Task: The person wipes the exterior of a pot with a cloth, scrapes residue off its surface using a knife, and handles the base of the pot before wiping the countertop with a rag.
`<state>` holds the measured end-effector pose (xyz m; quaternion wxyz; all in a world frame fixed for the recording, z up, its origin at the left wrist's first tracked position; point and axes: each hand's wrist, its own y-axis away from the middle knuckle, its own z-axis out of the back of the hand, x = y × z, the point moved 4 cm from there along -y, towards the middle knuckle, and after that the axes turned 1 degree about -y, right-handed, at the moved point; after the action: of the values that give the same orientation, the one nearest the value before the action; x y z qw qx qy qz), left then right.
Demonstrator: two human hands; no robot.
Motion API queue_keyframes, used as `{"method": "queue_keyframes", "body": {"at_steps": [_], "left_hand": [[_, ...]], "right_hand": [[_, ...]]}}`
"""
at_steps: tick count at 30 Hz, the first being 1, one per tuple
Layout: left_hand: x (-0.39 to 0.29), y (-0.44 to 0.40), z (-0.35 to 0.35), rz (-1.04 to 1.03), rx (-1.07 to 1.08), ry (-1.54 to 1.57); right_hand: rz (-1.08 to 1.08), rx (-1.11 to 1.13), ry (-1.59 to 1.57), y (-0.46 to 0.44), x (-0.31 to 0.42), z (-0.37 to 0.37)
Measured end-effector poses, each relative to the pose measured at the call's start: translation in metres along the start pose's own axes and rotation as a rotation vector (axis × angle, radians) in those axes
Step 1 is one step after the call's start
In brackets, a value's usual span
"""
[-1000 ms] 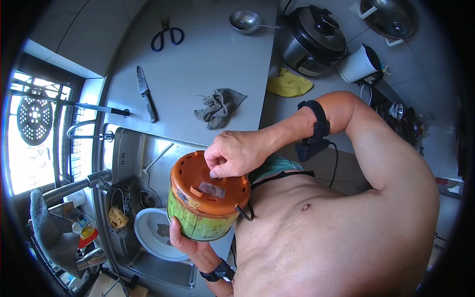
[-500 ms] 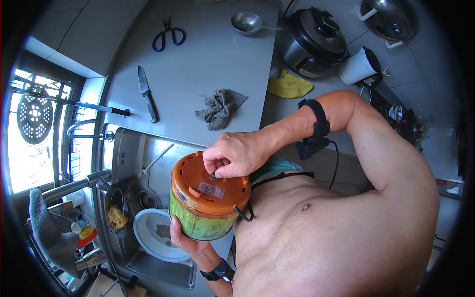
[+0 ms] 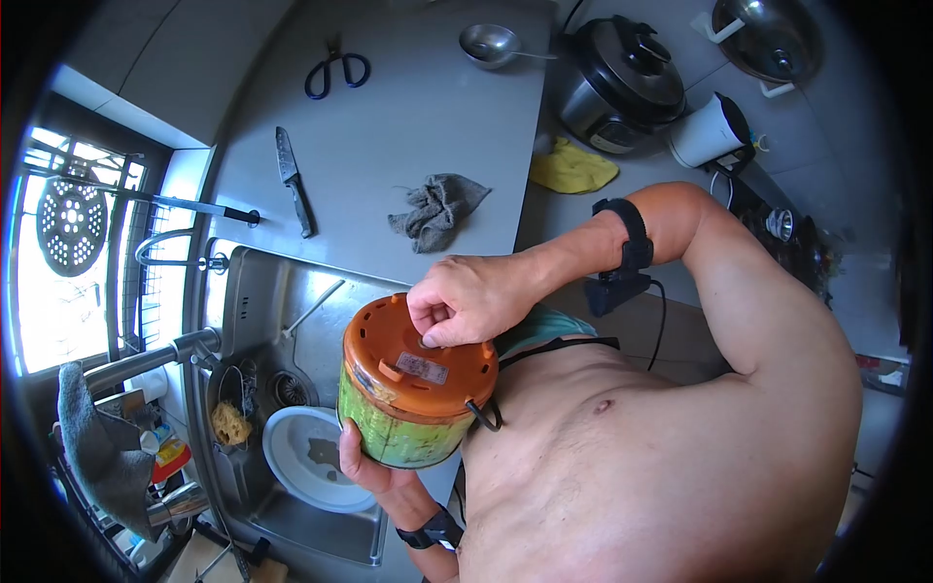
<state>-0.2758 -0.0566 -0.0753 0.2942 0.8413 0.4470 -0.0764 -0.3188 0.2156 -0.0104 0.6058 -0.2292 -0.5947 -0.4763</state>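
A can-shaped appliance with a worn green body [image 3: 398, 439] is held up at my front. Its orange slotted cover [image 3: 389, 335] faces me and carries small raised feet, a printed label [image 3: 422, 367] and a short black cord or loop [image 3: 483, 416] at the side. My left hand [image 3: 364, 468] is wrapped around the green body from below. Over the middle of the cover, my right hand [image 3: 465, 303] is closed, its thumb and finger pinched at a small dark round part that they mostly hide.
Left of me, a steel sink [image 3: 316, 530] holds a white basin [image 3: 301, 486] and a sponge [image 3: 230, 424]. The counter bears a grey cloth [image 3: 439, 212], knife [image 3: 294, 183], scissors [image 3: 337, 75] and ladle [image 3: 489, 44]. Beyond sit a yellow cloth [image 3: 573, 167] and pressure cooker [image 3: 622, 85].
The appliance and both hands sit slightly further right in view, and the whole scene has shifted a little. My right hand stays pinched at the cover's middle.
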Motion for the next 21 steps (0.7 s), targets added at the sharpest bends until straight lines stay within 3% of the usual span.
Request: {"method": "queue_keyframes", "body": {"at_steps": [5,11,21], "left_hand": [[0.0015,-0.0013,-0.0046,0.004,-0.04,0.007],[0.0004,-0.0052,0.0019,-0.013,-0.077,-0.005],[0.0003,-0.0094,0.0028,0.021,-0.08,0.037]], "right_hand": [[0.143,-0.047,-0.039,-0.0011,-0.0074,-0.0043],[-0.118,-0.019,0.036,-0.0047,-0.0085,-0.0006],[0.048,-0.056,0.011,-0.008,-0.004,-0.0022]]}}
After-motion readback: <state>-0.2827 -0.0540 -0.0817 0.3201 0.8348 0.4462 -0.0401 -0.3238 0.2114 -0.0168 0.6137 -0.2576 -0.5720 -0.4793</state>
